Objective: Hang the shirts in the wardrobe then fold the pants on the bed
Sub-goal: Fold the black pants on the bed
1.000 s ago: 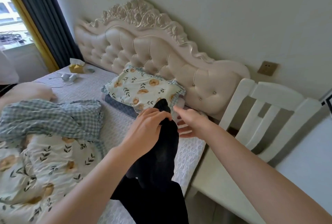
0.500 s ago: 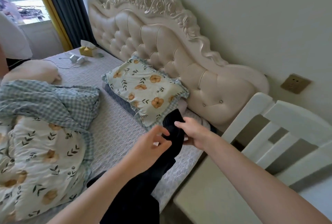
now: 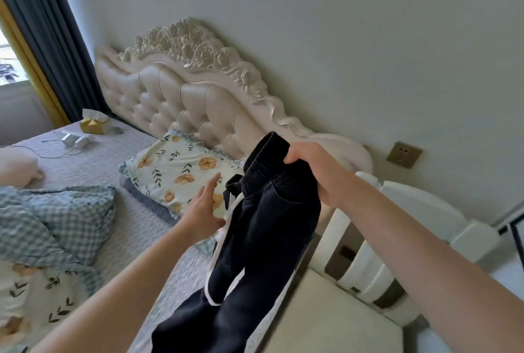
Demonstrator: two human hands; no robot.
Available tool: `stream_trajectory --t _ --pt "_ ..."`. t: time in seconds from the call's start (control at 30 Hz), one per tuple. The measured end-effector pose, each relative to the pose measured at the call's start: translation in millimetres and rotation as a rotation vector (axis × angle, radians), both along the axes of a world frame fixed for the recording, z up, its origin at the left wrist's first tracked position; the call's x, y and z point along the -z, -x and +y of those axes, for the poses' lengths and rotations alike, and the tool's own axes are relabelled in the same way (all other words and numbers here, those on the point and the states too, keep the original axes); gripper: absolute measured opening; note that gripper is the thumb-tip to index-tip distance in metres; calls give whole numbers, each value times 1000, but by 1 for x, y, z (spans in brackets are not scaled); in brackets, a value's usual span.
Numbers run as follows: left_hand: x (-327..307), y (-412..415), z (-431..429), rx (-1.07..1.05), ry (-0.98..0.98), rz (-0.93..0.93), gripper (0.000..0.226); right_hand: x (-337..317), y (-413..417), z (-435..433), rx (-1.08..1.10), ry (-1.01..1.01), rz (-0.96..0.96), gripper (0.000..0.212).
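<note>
My right hand [image 3: 317, 171] grips the elastic waistband of dark navy pants [image 3: 263, 228] with a white side stripe. It holds them up over the right edge of the bed [image 3: 93, 154], and the legs hang down toward the bottom of the view. My left hand [image 3: 204, 211] is beside the pants on their left, fingers straight and spread, holding nothing; whether it touches the fabric I cannot tell. No shirts or wardrobe are in view.
A floral pillow [image 3: 175, 174] lies against the tufted headboard [image 3: 181, 97]. A checked and floral quilt [image 3: 48, 228] is bunched at the left. A white chair [image 3: 397, 262] stands right of the bed. A tissue box [image 3: 93, 124] and a charger sit far back.
My right hand has lifted the pants by the waistband, up and to the right. My left hand has let go and opened beside them. The view has tilted upward.
</note>
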State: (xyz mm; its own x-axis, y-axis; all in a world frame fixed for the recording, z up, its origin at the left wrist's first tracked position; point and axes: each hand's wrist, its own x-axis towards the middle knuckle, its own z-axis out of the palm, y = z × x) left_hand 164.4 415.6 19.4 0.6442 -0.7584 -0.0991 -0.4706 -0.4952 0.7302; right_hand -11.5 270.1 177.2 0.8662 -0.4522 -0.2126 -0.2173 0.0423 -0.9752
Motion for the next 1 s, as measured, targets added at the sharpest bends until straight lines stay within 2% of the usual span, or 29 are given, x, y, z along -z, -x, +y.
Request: stream_trajectory --t 0.1,0.17,0.27,0.33,0.4,0.53,0.6,0.63,0.7,0.8,0.9,1.0 --pt "-6 -4 -20 239 28 -47 120 -23 5 0 -24 47 -31 31" --pt "-3 -5 -31 339 67 -86 111 -37 9 2 -6 78 -34 41" --pt "-9 4 -41 405 111 -110 66 -54 18 0 92 107 -111 50" --pt "-20 14 -46 386 61 -110 35 -61 24 -7 144 98 -183 52" --pt "-26 21 -49 388 -22 -150 20 -65 32 -14 162 119 -220 49" --pt "-32 15 -44 459 -182 -289 44 -69 49 -24 185 155 -235 34" --pt "-34 6 -41 455 -170 -154 67 -69 55 -28 205 134 -247 23" --pt "-36 3 -38 456 -139 -42 64 -69 58 -29 215 124 -260 20" --pt "-40 3 -32 480 -109 139 43 -68 63 -33 252 104 -291 21" --pt "-39 -3 -19 462 -71 307 21 -67 69 -39 379 50 -362 21" --pt "-35 -21 -5 450 -78 279 24 -65 74 -47 460 11 -434 20" --pt "-35 -33 4 438 -144 94 19 -63 74 -52 446 54 -442 22"
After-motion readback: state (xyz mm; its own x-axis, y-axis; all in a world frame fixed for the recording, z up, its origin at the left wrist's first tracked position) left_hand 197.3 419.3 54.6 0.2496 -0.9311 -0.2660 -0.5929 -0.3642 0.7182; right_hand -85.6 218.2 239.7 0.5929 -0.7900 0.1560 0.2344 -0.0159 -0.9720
